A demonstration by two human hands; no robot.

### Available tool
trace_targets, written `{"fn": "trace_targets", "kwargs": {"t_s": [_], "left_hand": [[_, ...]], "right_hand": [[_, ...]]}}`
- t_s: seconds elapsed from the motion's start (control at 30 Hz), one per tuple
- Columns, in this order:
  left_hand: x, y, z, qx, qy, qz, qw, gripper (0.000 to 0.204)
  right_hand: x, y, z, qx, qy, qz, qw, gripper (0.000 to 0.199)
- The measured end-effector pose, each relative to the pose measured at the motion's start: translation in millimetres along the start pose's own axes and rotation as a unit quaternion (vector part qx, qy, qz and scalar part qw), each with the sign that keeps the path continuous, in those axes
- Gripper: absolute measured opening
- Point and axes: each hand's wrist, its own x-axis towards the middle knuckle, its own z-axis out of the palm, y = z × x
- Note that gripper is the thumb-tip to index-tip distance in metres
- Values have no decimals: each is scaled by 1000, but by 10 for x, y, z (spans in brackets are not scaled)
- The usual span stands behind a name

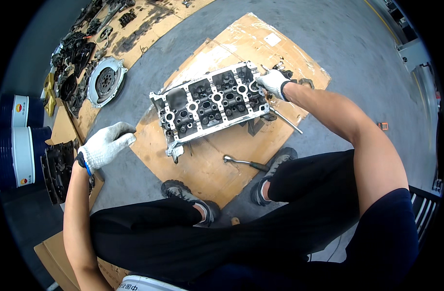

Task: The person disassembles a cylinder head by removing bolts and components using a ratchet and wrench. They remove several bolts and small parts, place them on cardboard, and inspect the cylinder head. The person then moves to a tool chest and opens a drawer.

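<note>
The fingers of the gloved right hand [273,82] curl closed on the far right end of the cylinder head [212,102], which lies on flattened cardboard [217,165] on the floor. The gloved left hand [105,144] hangs loosely curled, holding nothing, well left of the head. A ratchet wrench [243,162] lies near the shoes, with bare cardboard around the head.

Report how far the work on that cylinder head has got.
Done: the grey aluminium cylinder head lies stripped and open on the brown cardboard sheet, with removed dark engine parts laid out at upper left. In hand: the right hand, in a white glove, rests on the head's right end; the left hand is off it, holding nothing visible. Left: a chrome ratchet wrench lies unused near the shoes.
</note>
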Motion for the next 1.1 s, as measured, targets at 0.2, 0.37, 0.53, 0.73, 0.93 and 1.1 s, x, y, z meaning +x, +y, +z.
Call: {"fn": "trace_targets", "kwargs": {"t_s": [0.2,0.37,0.53,0.73,0.93,1.1], "left_hand": [[-55,-58,9,-11,2,-13,1000,41],[-68,44,-67,-5,-12,-32,999,40],[-36,21,-41,10,-1,-6,1000,40],[-86,26,-21,8,3,-1,1000,39],[-23,37,53,-19,7,17,1000,39],[-148,-63,46,3,10,1,1000,39]], "right_hand": [[31,2,20,-49,-20,-3,999,43],[57,-60,-125,3,71,19,997,45],[96,-111,-708,-13,86,16,996,43],[-187,-68,-715,-293,-114,27,949,36],[46,438,-657,-484,-128,-137,855,35],[60,15,-367,-192,-113,-17,975,33]]}}
